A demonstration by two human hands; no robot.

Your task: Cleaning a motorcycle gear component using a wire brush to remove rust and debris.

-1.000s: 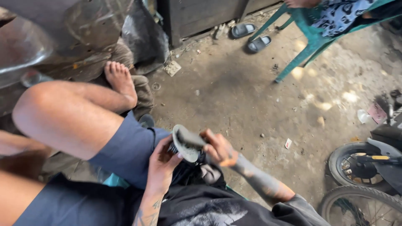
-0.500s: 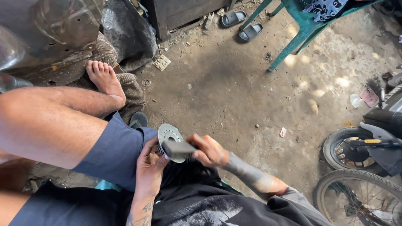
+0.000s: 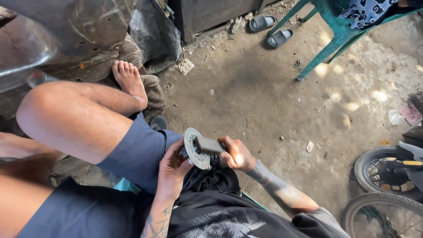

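Hands closed around a perforated metal disc over the lap.

Left hand (image 3: 172,169) cups the round grey disc (image 3: 193,147) from below — fingers curled shut on its rim, just above the blue shorts (image 3: 136,154). Right hand (image 3: 235,154) is wrapped tight around a dark block-shaped piece (image 3: 209,144) pressed against the disc's face — a green plastic chair (image 3: 328,39) stands well apart across the dirt floor (image 3: 264,97).
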